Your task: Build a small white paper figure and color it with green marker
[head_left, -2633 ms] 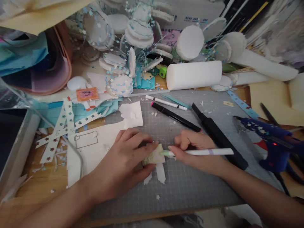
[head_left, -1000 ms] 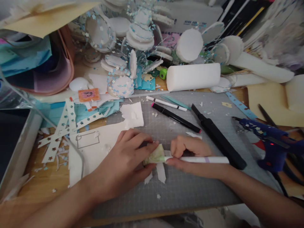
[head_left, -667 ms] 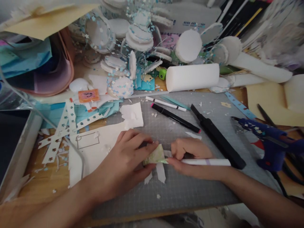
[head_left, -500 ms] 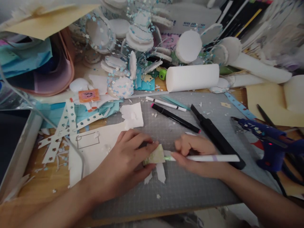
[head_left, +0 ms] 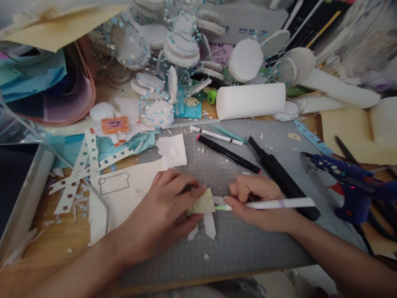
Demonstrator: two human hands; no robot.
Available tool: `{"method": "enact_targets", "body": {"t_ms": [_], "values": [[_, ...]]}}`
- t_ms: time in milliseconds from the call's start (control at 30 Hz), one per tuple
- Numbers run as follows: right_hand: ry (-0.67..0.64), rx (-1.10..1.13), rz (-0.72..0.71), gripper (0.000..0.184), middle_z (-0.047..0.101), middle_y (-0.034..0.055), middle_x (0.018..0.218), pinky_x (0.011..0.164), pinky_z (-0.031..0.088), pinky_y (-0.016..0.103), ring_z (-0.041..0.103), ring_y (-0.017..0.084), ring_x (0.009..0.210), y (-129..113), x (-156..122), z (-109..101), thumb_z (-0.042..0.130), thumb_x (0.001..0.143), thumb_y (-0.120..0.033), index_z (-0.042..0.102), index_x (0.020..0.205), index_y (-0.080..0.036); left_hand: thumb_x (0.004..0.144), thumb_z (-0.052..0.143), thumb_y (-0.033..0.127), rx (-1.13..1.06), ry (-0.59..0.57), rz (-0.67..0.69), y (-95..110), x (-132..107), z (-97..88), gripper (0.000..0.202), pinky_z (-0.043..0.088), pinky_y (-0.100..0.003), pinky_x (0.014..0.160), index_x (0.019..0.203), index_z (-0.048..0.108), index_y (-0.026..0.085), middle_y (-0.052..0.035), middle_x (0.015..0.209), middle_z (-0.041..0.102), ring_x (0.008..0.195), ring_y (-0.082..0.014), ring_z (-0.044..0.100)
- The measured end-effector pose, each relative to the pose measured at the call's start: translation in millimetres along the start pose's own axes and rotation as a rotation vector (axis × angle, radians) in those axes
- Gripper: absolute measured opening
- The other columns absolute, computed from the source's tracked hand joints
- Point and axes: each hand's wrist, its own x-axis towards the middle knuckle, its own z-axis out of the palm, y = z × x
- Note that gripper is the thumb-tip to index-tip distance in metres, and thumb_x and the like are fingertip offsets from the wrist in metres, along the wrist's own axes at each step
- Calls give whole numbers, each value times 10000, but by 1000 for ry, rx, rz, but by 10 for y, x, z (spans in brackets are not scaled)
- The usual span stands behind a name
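Note:
Over the grey cutting mat [head_left: 173, 256], my left hand [head_left: 167, 207] pinches a small pale yellow-green paper piece [head_left: 204, 201], its fingers covering the left part. White paper strips [head_left: 209, 227] stick out below that piece. My right hand [head_left: 257, 203] is closed round a white marker [head_left: 288, 203]. The marker's green tip points left and meets the right edge of the yellow-green piece. Left of my left hand lies white paper [head_left: 114, 207] with a rectangle drawn on it.
Behind my hands lie a black marker [head_left: 229, 154], a thin white pen [head_left: 215, 135] and a black cutter [head_left: 276, 174]. A blue glue gun [head_left: 350, 178] with a red light lies at right. White discs and a white roll [head_left: 251, 101] crowd the back. Punched strips [head_left: 83, 165] lie left.
The marker has tilted slightly, its back end now a little higher and its tip at the lower part of the paper's edge. My left hand keeps its hold.

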Motion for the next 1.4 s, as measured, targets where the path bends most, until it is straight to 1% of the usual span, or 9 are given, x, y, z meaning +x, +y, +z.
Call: {"method": "enact_targets", "body": {"t_ms": [133, 233, 367, 533, 633, 700, 867, 1000, 1400], "values": [[-70, 13, 9, 328, 353, -73, 563, 442, 241, 220, 303, 60, 475, 1, 6, -1, 566, 782, -121, 310, 593, -202, 807, 656, 231, 1, 6, -2, 0, 3, -6, 387, 449, -456, 880, 1189, 595, 228, -84, 1108, 615, 1013, -265, 527], [-4, 0, 37, 343, 312, -75, 547, 443, 231, 230, 288, 64, 471, -13, 14, -5, 553, 772, -113, 284, 580, -205, 808, 652, 229, -3, 9, -4, 1, 9, -5, 379, 452, -449, 880, 1183, 597, 236, -83, 1102, 620, 1008, -261, 531], [14, 47, 66, 351, 307, -74, 541, 433, 217, 236, 281, 66, 460, -19, 22, -11, 558, 783, -122, 282, 584, -208, 800, 656, 209, -17, 10, -6, 7, 14, -1, 386, 449, -455, 877, 1181, 597, 227, -90, 1101, 621, 1008, -266, 526], [173, 338, 119, 331, 369, -76, 536, 431, 265, 230, 328, 72, 443, -7, 53, -40, 589, 848, -217, 343, 628, -219, 791, 640, 137, -106, 8, -35, 46, 12, -38, 378, 443, -418, 890, 1160, 595, 207, -72, 1096, 611, 1002, -236, 522], [123, 520, 93, 213, 473, -59, 592, 471, 341, 241, 417, 87, 478, -24, 63, -65, 600, 864, -314, 445, 744, -230, 766, 665, 135, -245, 53, -81, 82, 14, -85, 398, 474, -344, 865, 1151, 586, 202, -55, 1057, 607, 982, -196, 545], [79, 546, 76, 169, 519, -33, 680, 511, 377, 254, 472, 106, 556, -54, 56, -82, 613, 856, -337, 482, 816, -236, 755, 675, 146, -325, 95, -115, 99, 13, -113, 412, 494, -311, 833, 1150, 579, 210, -45, 1041, 606, 969, -181, 563], [0, 487, -16, 115, 514, -13, 725, 554, 380, 264, 481, 121, 625, -117, 8, -114, 607, 843, -226, 498, 805, -228, 734, 689, 168, -406, 169, -136, 106, -1, -129, 432, 515, -326, 813, 1143, 574, 246, -28, 1025, 620, 943, -186, 594], [-11, 467, -40, 109, 504, -11, 717, 574, 378, 280, 482, 125, 635, -129, -18, -123, 584, 835, -151, 504, 810, -221, 722, 688, 158, -393, 164, -109, 102, -16, -109, 457, 517, -336, 826, 1157, 581, 251, -38, 1036, 617, 955, -194, 596], [-28, 482, -86, 106, 477, -21, 671, 524, 344, 251, 447, 107, 584, -152, -5, -128, 586, 817, -130, 519, 777, -203, 689, 690, 136, -376, 141, -101, 97, -23, -101, 483, 511, -306, 819, 1152, 596, 235, -38, 1042, 598, 957, -191, 592]]}}
